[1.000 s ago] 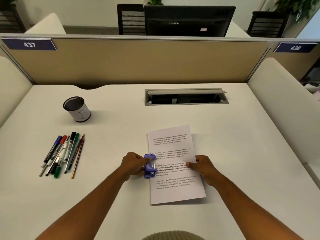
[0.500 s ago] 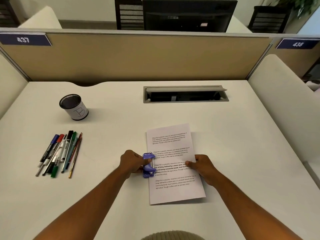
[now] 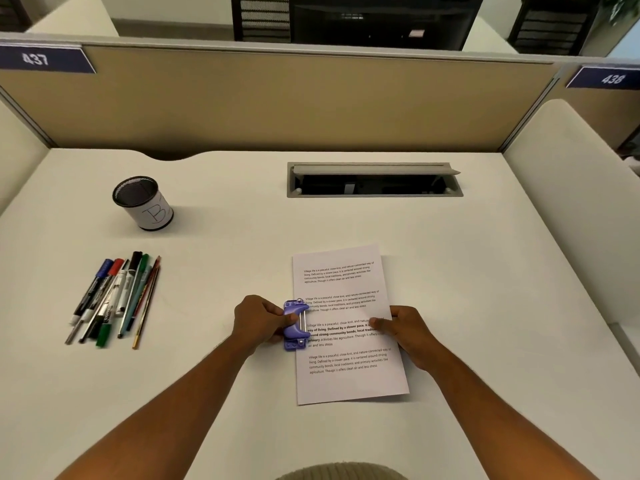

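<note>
A white table [image 3: 214,258] fills an office cubicle, closed at the back by a tan partition [image 3: 277,102]. The fingers [image 3: 277,310] of the left hand [image 3: 258,322] are curled round a purple hole punch [image 3: 294,325] and grip it from its left side. The punch sits over the left edge of a printed sheet of paper [image 3: 346,375], about halfway along it. The right hand [image 3: 403,329] holds the sheet at its right edge, thumb on top of the text and the other fingers curled at the edge. The sheet lies flat near the front middle of the table, slightly turned. Well to the left, a row of pens [image 3: 114,299] lies side by side. Beyond them a mesh pen cup [image 3: 147,206] marked "B" stands upright. Behind the sheet, a cable hatch [image 3: 374,180] has its lid raised.
</note>
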`<action>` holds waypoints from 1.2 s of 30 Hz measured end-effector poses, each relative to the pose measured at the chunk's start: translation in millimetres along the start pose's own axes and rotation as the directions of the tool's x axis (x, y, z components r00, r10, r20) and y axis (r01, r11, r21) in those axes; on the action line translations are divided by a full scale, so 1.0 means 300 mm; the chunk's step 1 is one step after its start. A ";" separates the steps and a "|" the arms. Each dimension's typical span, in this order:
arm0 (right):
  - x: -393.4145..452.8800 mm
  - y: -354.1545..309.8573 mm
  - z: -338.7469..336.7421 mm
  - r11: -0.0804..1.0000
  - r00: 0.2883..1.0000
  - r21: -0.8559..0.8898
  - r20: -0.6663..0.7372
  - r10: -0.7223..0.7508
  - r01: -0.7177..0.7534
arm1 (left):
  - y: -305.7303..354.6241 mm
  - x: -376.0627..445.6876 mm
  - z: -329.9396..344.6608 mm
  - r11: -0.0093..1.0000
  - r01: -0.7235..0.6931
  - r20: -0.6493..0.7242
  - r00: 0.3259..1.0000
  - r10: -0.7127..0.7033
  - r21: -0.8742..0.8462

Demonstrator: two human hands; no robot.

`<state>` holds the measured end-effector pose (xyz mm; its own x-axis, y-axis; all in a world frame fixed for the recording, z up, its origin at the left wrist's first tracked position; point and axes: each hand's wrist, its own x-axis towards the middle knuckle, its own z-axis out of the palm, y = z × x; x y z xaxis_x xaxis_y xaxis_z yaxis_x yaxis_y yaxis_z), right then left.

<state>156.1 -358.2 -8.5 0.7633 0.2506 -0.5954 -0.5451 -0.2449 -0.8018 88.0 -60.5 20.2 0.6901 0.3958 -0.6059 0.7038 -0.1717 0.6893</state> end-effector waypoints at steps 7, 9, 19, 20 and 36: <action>0.009 0.010 -0.004 0.999 1.000 0.031 -0.004 -0.012 0.012 | -0.024 0.021 0.017 1.000 -0.009 -0.031 0.999 0.009 0.007; 0.009 0.016 -0.004 0.999 1.000 0.031 -0.006 -0.014 0.015 | -0.031 0.025 0.018 1.000 -0.014 -0.028 1.000 0.014 0.013; 0.010 0.019 -0.003 1.000 1.000 0.022 -0.010 -0.019 0.019 | -0.043 0.014 0.035 0.999 -0.034 -0.076 0.997 0.035 0.022; 0.010 0.022 -0.002 1.000 1.000 0.020 -0.018 -0.019 0.019 | -0.043 0.013 0.036 0.999 -0.031 -0.076 0.997 0.032 0.021; 0.009 0.004 -0.012 1.000 0.999 0.008 0.037 0.010 -0.010 | 0.055 -0.028 0.003 0.991 -0.011 0.056 0.998 0.004 0.132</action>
<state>158.8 -361.2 -10.9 0.7449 0.2822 -0.6046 -0.5553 -0.2400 -0.7962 93.8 -67.4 36.5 0.7012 0.3440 -0.6244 0.7120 -0.2938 0.6377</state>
